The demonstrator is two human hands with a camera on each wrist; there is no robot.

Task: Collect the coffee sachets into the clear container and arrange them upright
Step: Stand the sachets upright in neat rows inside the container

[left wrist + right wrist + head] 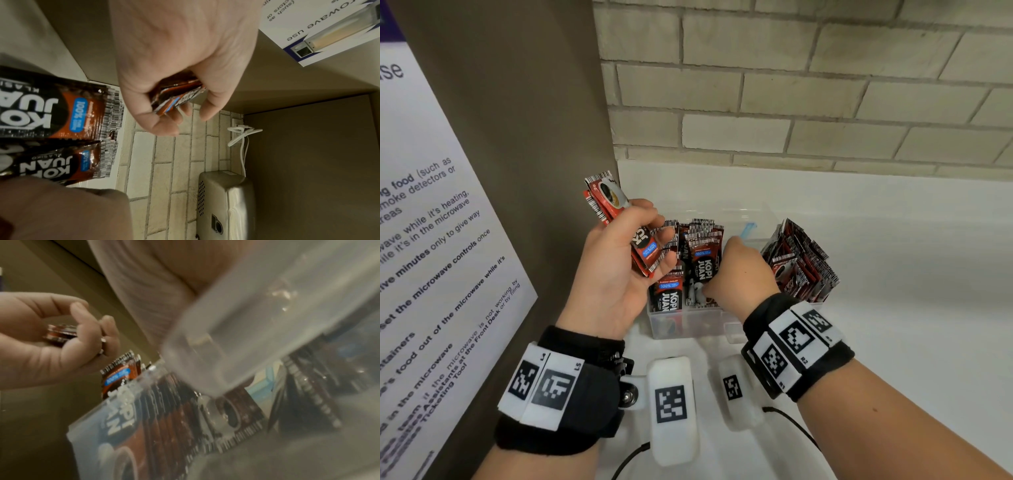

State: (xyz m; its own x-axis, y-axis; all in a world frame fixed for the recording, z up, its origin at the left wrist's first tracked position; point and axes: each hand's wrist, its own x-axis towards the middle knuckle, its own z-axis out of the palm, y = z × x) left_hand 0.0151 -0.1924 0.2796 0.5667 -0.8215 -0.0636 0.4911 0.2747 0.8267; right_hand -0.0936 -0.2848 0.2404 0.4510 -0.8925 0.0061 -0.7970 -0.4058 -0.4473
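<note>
Reading "KOPI JUAN", "100%": upright sachets (701, 263)

left hand (41, 344) grips sachets (59, 335) | clear container (236, 340) blurred, sachets inside

Head view: high, angled down and forward over both wrists toward the brick wall (791, 85) at 12 o'clock.
Left wrist view: close, along the palm.
Right wrist view: very close, blurred, low against the clear container (257, 337).
Shared by all: the coffee sachets (702, 260).
</note>
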